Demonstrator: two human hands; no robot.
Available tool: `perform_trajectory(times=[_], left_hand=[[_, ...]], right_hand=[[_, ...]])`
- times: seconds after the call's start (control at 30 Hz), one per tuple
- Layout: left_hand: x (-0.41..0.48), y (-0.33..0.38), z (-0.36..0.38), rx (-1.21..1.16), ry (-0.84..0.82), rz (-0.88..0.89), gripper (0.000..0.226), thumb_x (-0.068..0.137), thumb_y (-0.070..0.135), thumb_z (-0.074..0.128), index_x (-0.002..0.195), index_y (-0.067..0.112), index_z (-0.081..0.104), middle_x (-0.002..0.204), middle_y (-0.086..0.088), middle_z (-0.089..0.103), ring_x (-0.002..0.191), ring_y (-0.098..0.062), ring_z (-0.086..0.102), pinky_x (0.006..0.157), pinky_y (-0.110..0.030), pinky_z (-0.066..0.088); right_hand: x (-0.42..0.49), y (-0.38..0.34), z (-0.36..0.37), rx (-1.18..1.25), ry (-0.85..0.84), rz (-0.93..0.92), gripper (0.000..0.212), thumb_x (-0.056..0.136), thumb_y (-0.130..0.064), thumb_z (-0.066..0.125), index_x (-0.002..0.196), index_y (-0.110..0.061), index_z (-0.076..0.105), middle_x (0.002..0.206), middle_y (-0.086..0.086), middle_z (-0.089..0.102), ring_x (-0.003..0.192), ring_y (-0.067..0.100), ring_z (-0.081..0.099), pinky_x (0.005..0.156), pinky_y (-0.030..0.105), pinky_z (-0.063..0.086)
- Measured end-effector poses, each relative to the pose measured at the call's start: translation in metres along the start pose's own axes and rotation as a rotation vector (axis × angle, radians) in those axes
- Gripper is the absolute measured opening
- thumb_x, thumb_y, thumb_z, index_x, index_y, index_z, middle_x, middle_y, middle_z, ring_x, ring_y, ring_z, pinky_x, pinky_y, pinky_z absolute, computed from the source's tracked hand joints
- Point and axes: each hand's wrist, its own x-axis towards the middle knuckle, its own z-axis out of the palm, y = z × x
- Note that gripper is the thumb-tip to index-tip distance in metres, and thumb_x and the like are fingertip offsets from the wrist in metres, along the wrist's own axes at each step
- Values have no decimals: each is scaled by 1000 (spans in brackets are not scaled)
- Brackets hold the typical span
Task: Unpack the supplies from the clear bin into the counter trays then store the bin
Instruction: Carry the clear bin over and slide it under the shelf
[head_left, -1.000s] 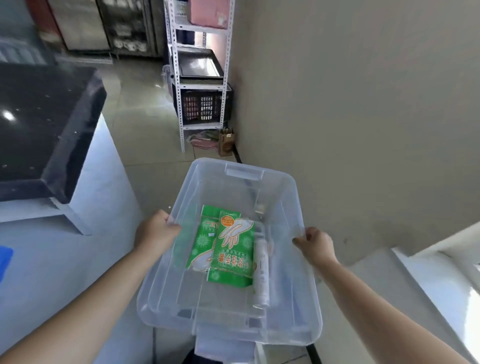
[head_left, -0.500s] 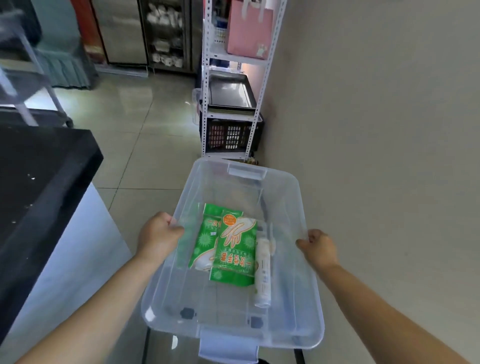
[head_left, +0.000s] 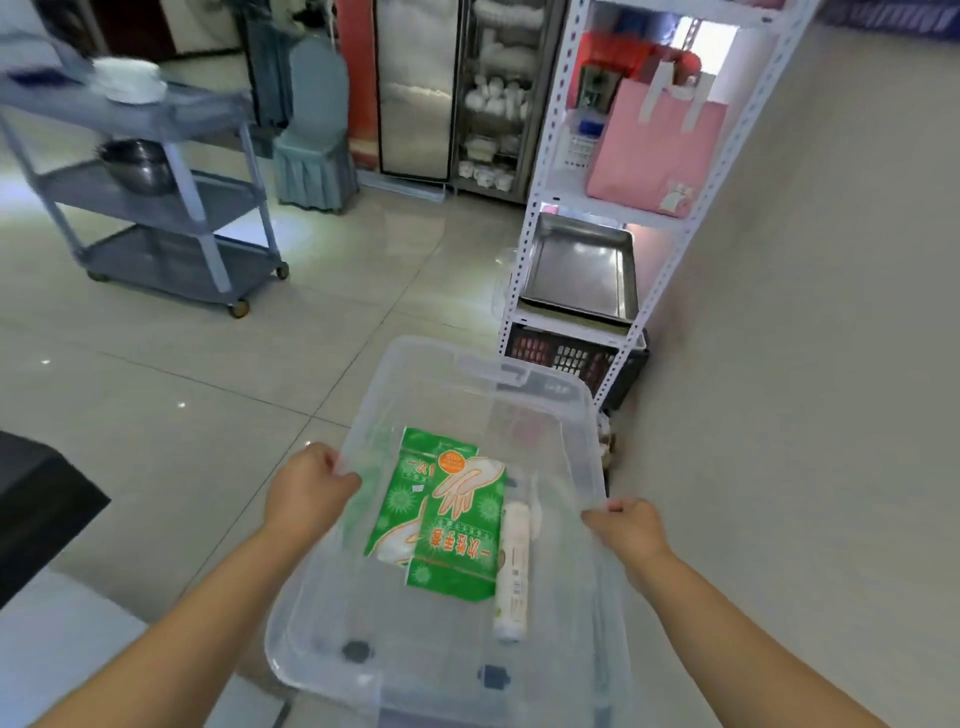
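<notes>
I carry the clear plastic bin (head_left: 550, 395) in front of me, above the tiled floor. My left hand (head_left: 306, 488) grips its left rim and my right hand (head_left: 626, 527) grips its right rim. Inside lie two green glove packets (head_left: 447, 514), overlapping, and a white roll (head_left: 511, 569) along their right side. Small dark wheels show through the bin's near end.
A white metal shelf rack (head_left: 670, 244) stands ahead right against the beige wall, holding a pink bag (head_left: 654, 150), a steel tray (head_left: 579, 270) and a black crate (head_left: 576, 358). A grey trolley (head_left: 156, 208) stands at the left. A black countertop corner (head_left: 36, 514) is near left.
The view has lifted and swung left, bringing the trolley and cabinets into sight; the black counter has slid out to the lower left. Both hands keep the same grip on the bin.
</notes>
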Motion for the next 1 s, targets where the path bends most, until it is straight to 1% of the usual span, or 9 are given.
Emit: perform_trajectory(times=[0.07, 0.2, 0.4, 0.53, 0.6, 0.73, 0.8, 0.9, 1.0], left_hand=[[29, 6, 5, -5, 45, -39, 13, 71, 13, 68, 72, 12, 54, 62, -4, 55, 63, -28, 51, 51, -29, 30], [88, 4, 10, -32, 100, -145, 14, 71, 12, 68, 78, 10, 56, 71, -10, 61, 69, -31, 56, 59, -30, 38], [207, -13, 15, -25, 132, -225, 15, 72, 15, 67, 80, 10, 56, 73, -9, 59, 70, -30, 54, 59, -30, 36], [297, -17, 14, -33, 120, -236, 13, 74, 16, 65, 80, 10, 55, 73, -7, 58, 71, -29, 54, 56, -30, 33], [344, -16, 8, -44, 107, -236, 13, 74, 15, 64, 83, 10, 56, 76, -5, 57, 72, -27, 52, 57, -29, 32], [437, -10, -7, -31, 105, -220, 18, 74, 16, 65, 89, 9, 59, 80, -6, 58, 74, -26, 50, 63, -29, 34], [479, -7, -10, -33, 100, -215, 18, 73, 16, 65, 88, 10, 59, 79, -6, 59, 73, -26, 51, 63, -29, 35], [539, -1, -7, -37, 94, -215, 18, 73, 17, 64, 89, 11, 58, 77, -4, 58, 73, -26, 52, 62, -29, 35], [605, 6, 0, -36, 75, -215, 19, 74, 17, 64, 90, 10, 58, 79, -4, 59, 74, -24, 53, 64, -28, 37]], right_hand=[[41, -30, 9, -12, -58, -13, 19, 74, -5, 73, 61, -9, 59, 65, 11, 61, 60, 24, 58, 63, 32, 50], [110, -84, 46, -34, -173, -32, 16, 74, -4, 73, 63, -11, 63, 74, 16, 66, 69, 29, 64, 70, 37, 54], [198, -159, 127, -71, -168, -94, 17, 75, -5, 70, 62, -6, 59, 72, 18, 62, 69, 28, 60, 68, 33, 48], [247, -217, 179, -165, -118, -149, 15, 76, -12, 67, 72, 1, 62, 72, 20, 61, 67, 30, 60, 67, 34, 49], [268, -248, 204, -200, -103, -168, 16, 76, -12, 66, 63, -5, 59, 63, 15, 55, 58, 25, 52, 60, 31, 44], [310, -306, 249, -216, -40, -195, 33, 72, -8, 65, 50, -16, 41, 52, 5, 40, 48, 18, 35, 48, 27, 28], [334, -329, 267, -209, -35, -180, 36, 72, -7, 65, 48, -17, 39, 50, 3, 39, 47, 17, 34, 49, 27, 29], [377, -360, 293, -214, -33, -160, 28, 73, -10, 66, 53, -14, 47, 53, 5, 46, 51, 18, 42, 56, 29, 37], [431, -393, 322, -228, -44, -193, 28, 73, -11, 67, 55, -13, 46, 54, 6, 44, 50, 18, 40, 52, 27, 34]])
